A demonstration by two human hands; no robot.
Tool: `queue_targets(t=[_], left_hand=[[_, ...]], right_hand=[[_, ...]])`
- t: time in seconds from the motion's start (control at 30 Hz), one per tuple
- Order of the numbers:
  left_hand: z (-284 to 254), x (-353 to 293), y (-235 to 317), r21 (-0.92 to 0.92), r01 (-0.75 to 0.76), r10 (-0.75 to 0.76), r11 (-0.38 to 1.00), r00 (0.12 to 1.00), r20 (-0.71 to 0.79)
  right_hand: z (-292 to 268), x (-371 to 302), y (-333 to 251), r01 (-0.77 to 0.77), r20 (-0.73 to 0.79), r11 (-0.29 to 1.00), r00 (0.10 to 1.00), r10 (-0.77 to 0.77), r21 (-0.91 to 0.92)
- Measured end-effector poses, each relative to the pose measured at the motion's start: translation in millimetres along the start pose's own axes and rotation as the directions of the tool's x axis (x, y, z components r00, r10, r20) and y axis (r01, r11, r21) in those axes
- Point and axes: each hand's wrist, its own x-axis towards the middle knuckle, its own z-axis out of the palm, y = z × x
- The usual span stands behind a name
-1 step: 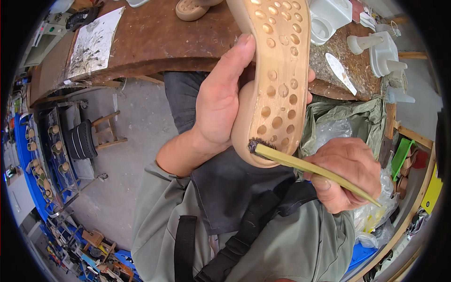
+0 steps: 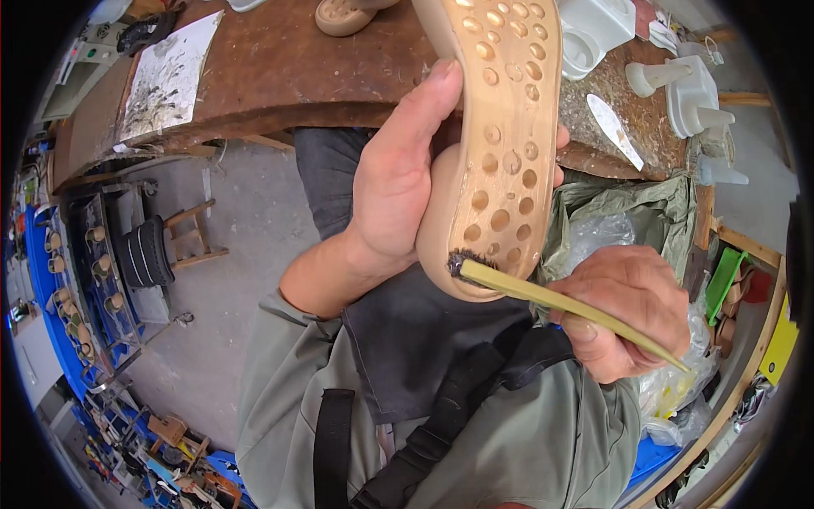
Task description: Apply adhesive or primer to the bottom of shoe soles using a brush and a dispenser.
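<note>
A long tan shoe sole (image 2: 502,174), covered in rounded pits with a wet sheen, stands tilted in front of me with its rounded end toward me. My left hand (image 2: 392,191) is closed round its middle: the thumb lies along the left edge and fingertips show past the right edge. My right hand (image 2: 629,310) grips a flat, yellowish-handled brush (image 2: 547,297). Its dark bristles touch the sole's near end at the lower left. Farther off on the brown workbench (image 2: 280,64), another tan sole (image 2: 343,19) is partly cut off by the frame's top.
White plastic containers (image 2: 598,30) and a white sole-shaped piece (image 2: 615,131) are on the bench's right. Stained paper (image 2: 170,76) lies at left. A green bag (image 2: 627,199) with clear plastic hangs beside my right hand. Left stand a chair (image 2: 148,254) and a rack (image 2: 106,288) holding footwear.
</note>
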Motion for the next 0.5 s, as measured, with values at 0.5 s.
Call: queue_targets(t=[0.5], left_hand=[[-9.5,3.5,-6.0,-0.208,0.425,-0.401,0.881,0.904,0.149]], right_hand=[[-20.1,33.8,21.9,0.211,0.338,0.958,0.902,-0.267,0.195]])
